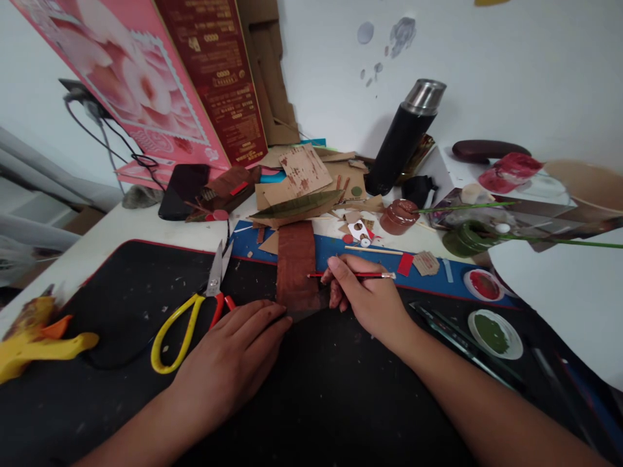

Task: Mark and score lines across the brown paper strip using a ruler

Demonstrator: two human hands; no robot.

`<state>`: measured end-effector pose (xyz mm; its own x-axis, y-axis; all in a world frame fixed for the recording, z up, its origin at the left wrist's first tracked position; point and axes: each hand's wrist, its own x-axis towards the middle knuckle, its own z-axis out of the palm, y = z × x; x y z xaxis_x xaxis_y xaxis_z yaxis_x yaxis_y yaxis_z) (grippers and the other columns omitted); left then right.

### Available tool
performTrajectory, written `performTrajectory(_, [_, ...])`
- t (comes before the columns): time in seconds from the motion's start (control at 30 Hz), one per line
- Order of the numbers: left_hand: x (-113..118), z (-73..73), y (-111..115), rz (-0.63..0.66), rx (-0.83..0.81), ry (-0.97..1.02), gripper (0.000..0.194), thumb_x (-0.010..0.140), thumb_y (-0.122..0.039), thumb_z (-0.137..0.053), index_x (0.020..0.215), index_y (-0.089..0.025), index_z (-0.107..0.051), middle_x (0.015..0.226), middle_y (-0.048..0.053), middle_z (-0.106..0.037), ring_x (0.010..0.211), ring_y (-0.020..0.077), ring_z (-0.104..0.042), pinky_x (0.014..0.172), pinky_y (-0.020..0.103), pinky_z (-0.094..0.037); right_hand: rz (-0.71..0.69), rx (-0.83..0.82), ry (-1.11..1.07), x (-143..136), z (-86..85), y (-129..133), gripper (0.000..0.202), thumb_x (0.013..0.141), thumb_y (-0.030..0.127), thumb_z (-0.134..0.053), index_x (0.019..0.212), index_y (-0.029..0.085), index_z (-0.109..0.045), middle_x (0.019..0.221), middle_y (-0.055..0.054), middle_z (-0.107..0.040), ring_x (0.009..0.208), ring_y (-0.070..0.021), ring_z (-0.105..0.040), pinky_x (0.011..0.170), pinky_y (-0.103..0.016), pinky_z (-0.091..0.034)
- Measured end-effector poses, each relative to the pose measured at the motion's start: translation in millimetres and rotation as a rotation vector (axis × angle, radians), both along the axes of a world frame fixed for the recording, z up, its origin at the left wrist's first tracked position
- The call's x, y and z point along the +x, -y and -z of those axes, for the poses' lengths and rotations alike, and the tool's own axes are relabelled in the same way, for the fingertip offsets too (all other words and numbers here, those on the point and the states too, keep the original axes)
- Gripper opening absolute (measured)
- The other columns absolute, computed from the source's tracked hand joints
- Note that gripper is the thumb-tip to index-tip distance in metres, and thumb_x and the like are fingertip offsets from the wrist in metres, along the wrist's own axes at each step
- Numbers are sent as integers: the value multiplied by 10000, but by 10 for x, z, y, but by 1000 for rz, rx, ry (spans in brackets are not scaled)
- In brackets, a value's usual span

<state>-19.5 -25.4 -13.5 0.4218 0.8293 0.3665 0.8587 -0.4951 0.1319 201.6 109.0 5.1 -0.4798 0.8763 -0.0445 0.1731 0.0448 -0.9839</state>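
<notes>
My right hand (365, 295) is closed around a slim red pencil (363, 275), whose tip lies over the right edge of a brown-painted strip (296, 259). The strip, probably cardboard, rests on the black mat in front of me. My left hand (238, 347) lies flat, fingers stretched out, with its fingertips at the strip's lower left corner. A clear, thin edge (304, 316) shows along the strip's near end; I cannot tell what it is. Scissors with yellow and red handles (178, 334) lie open-bladed just beyond my left hand.
A yellow glue gun (43, 344) is at the left. Cardboard scraps (306, 168) and a long dried leaf (296, 207) pile up behind the strip. Paint jars (399, 217), a black thermos (403, 139) and lids of red (483, 285) and green paint (494, 334) stand to the right.
</notes>
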Motion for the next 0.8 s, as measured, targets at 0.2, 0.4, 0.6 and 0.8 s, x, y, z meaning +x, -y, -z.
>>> performTrajectory(0.2, [-8, 8, 8, 0, -12, -19, 308, 1033, -162, -510, 1292, -169, -676, 1286, 94, -720, 1194, 262, -662, 1013, 441, -591, 8, -10, -13, -16, -17, -2, 418, 1043, 531, -527, 815, 215, -677, 570, 33, -603, 502, -118, -620, 455, -229, -466])
performTrajectory(0.4, [11, -15, -10, 13, 10, -12, 301, 1027, -143, -501, 1265, -149, -687, 1250, 101, -733, 1157, 263, -677, 977, 448, -612, 31, -23, -34, -13, -33, 5, 407, 1038, 520, -528, 811, 219, -680, 563, 27, -606, 488, -116, -606, 450, -236, -468])
performTrajectory(0.6, [29, -46, -20, 2, 13, -15, 297, 1019, -140, -501, 1240, -154, -698, 1222, 101, -740, 1130, 264, -689, 959, 444, -621, 6, -2, -44, -6, -19, 15, 416, 1038, 543, -532, 828, 221, -690, 587, 23, -619, 507, -115, -615, 467, -241, -463])
performTrajectory(0.8, [35, -29, -22, -2, 18, 13, 294, 1010, -135, -514, 1237, -156, -699, 1222, 104, -737, 1147, 263, -685, 974, 440, -615, -64, 9, -71, -42, -32, 64, 395, 1031, 542, -557, 856, 219, -704, 633, 20, -637, 547, -116, -627, 472, -238, -448])
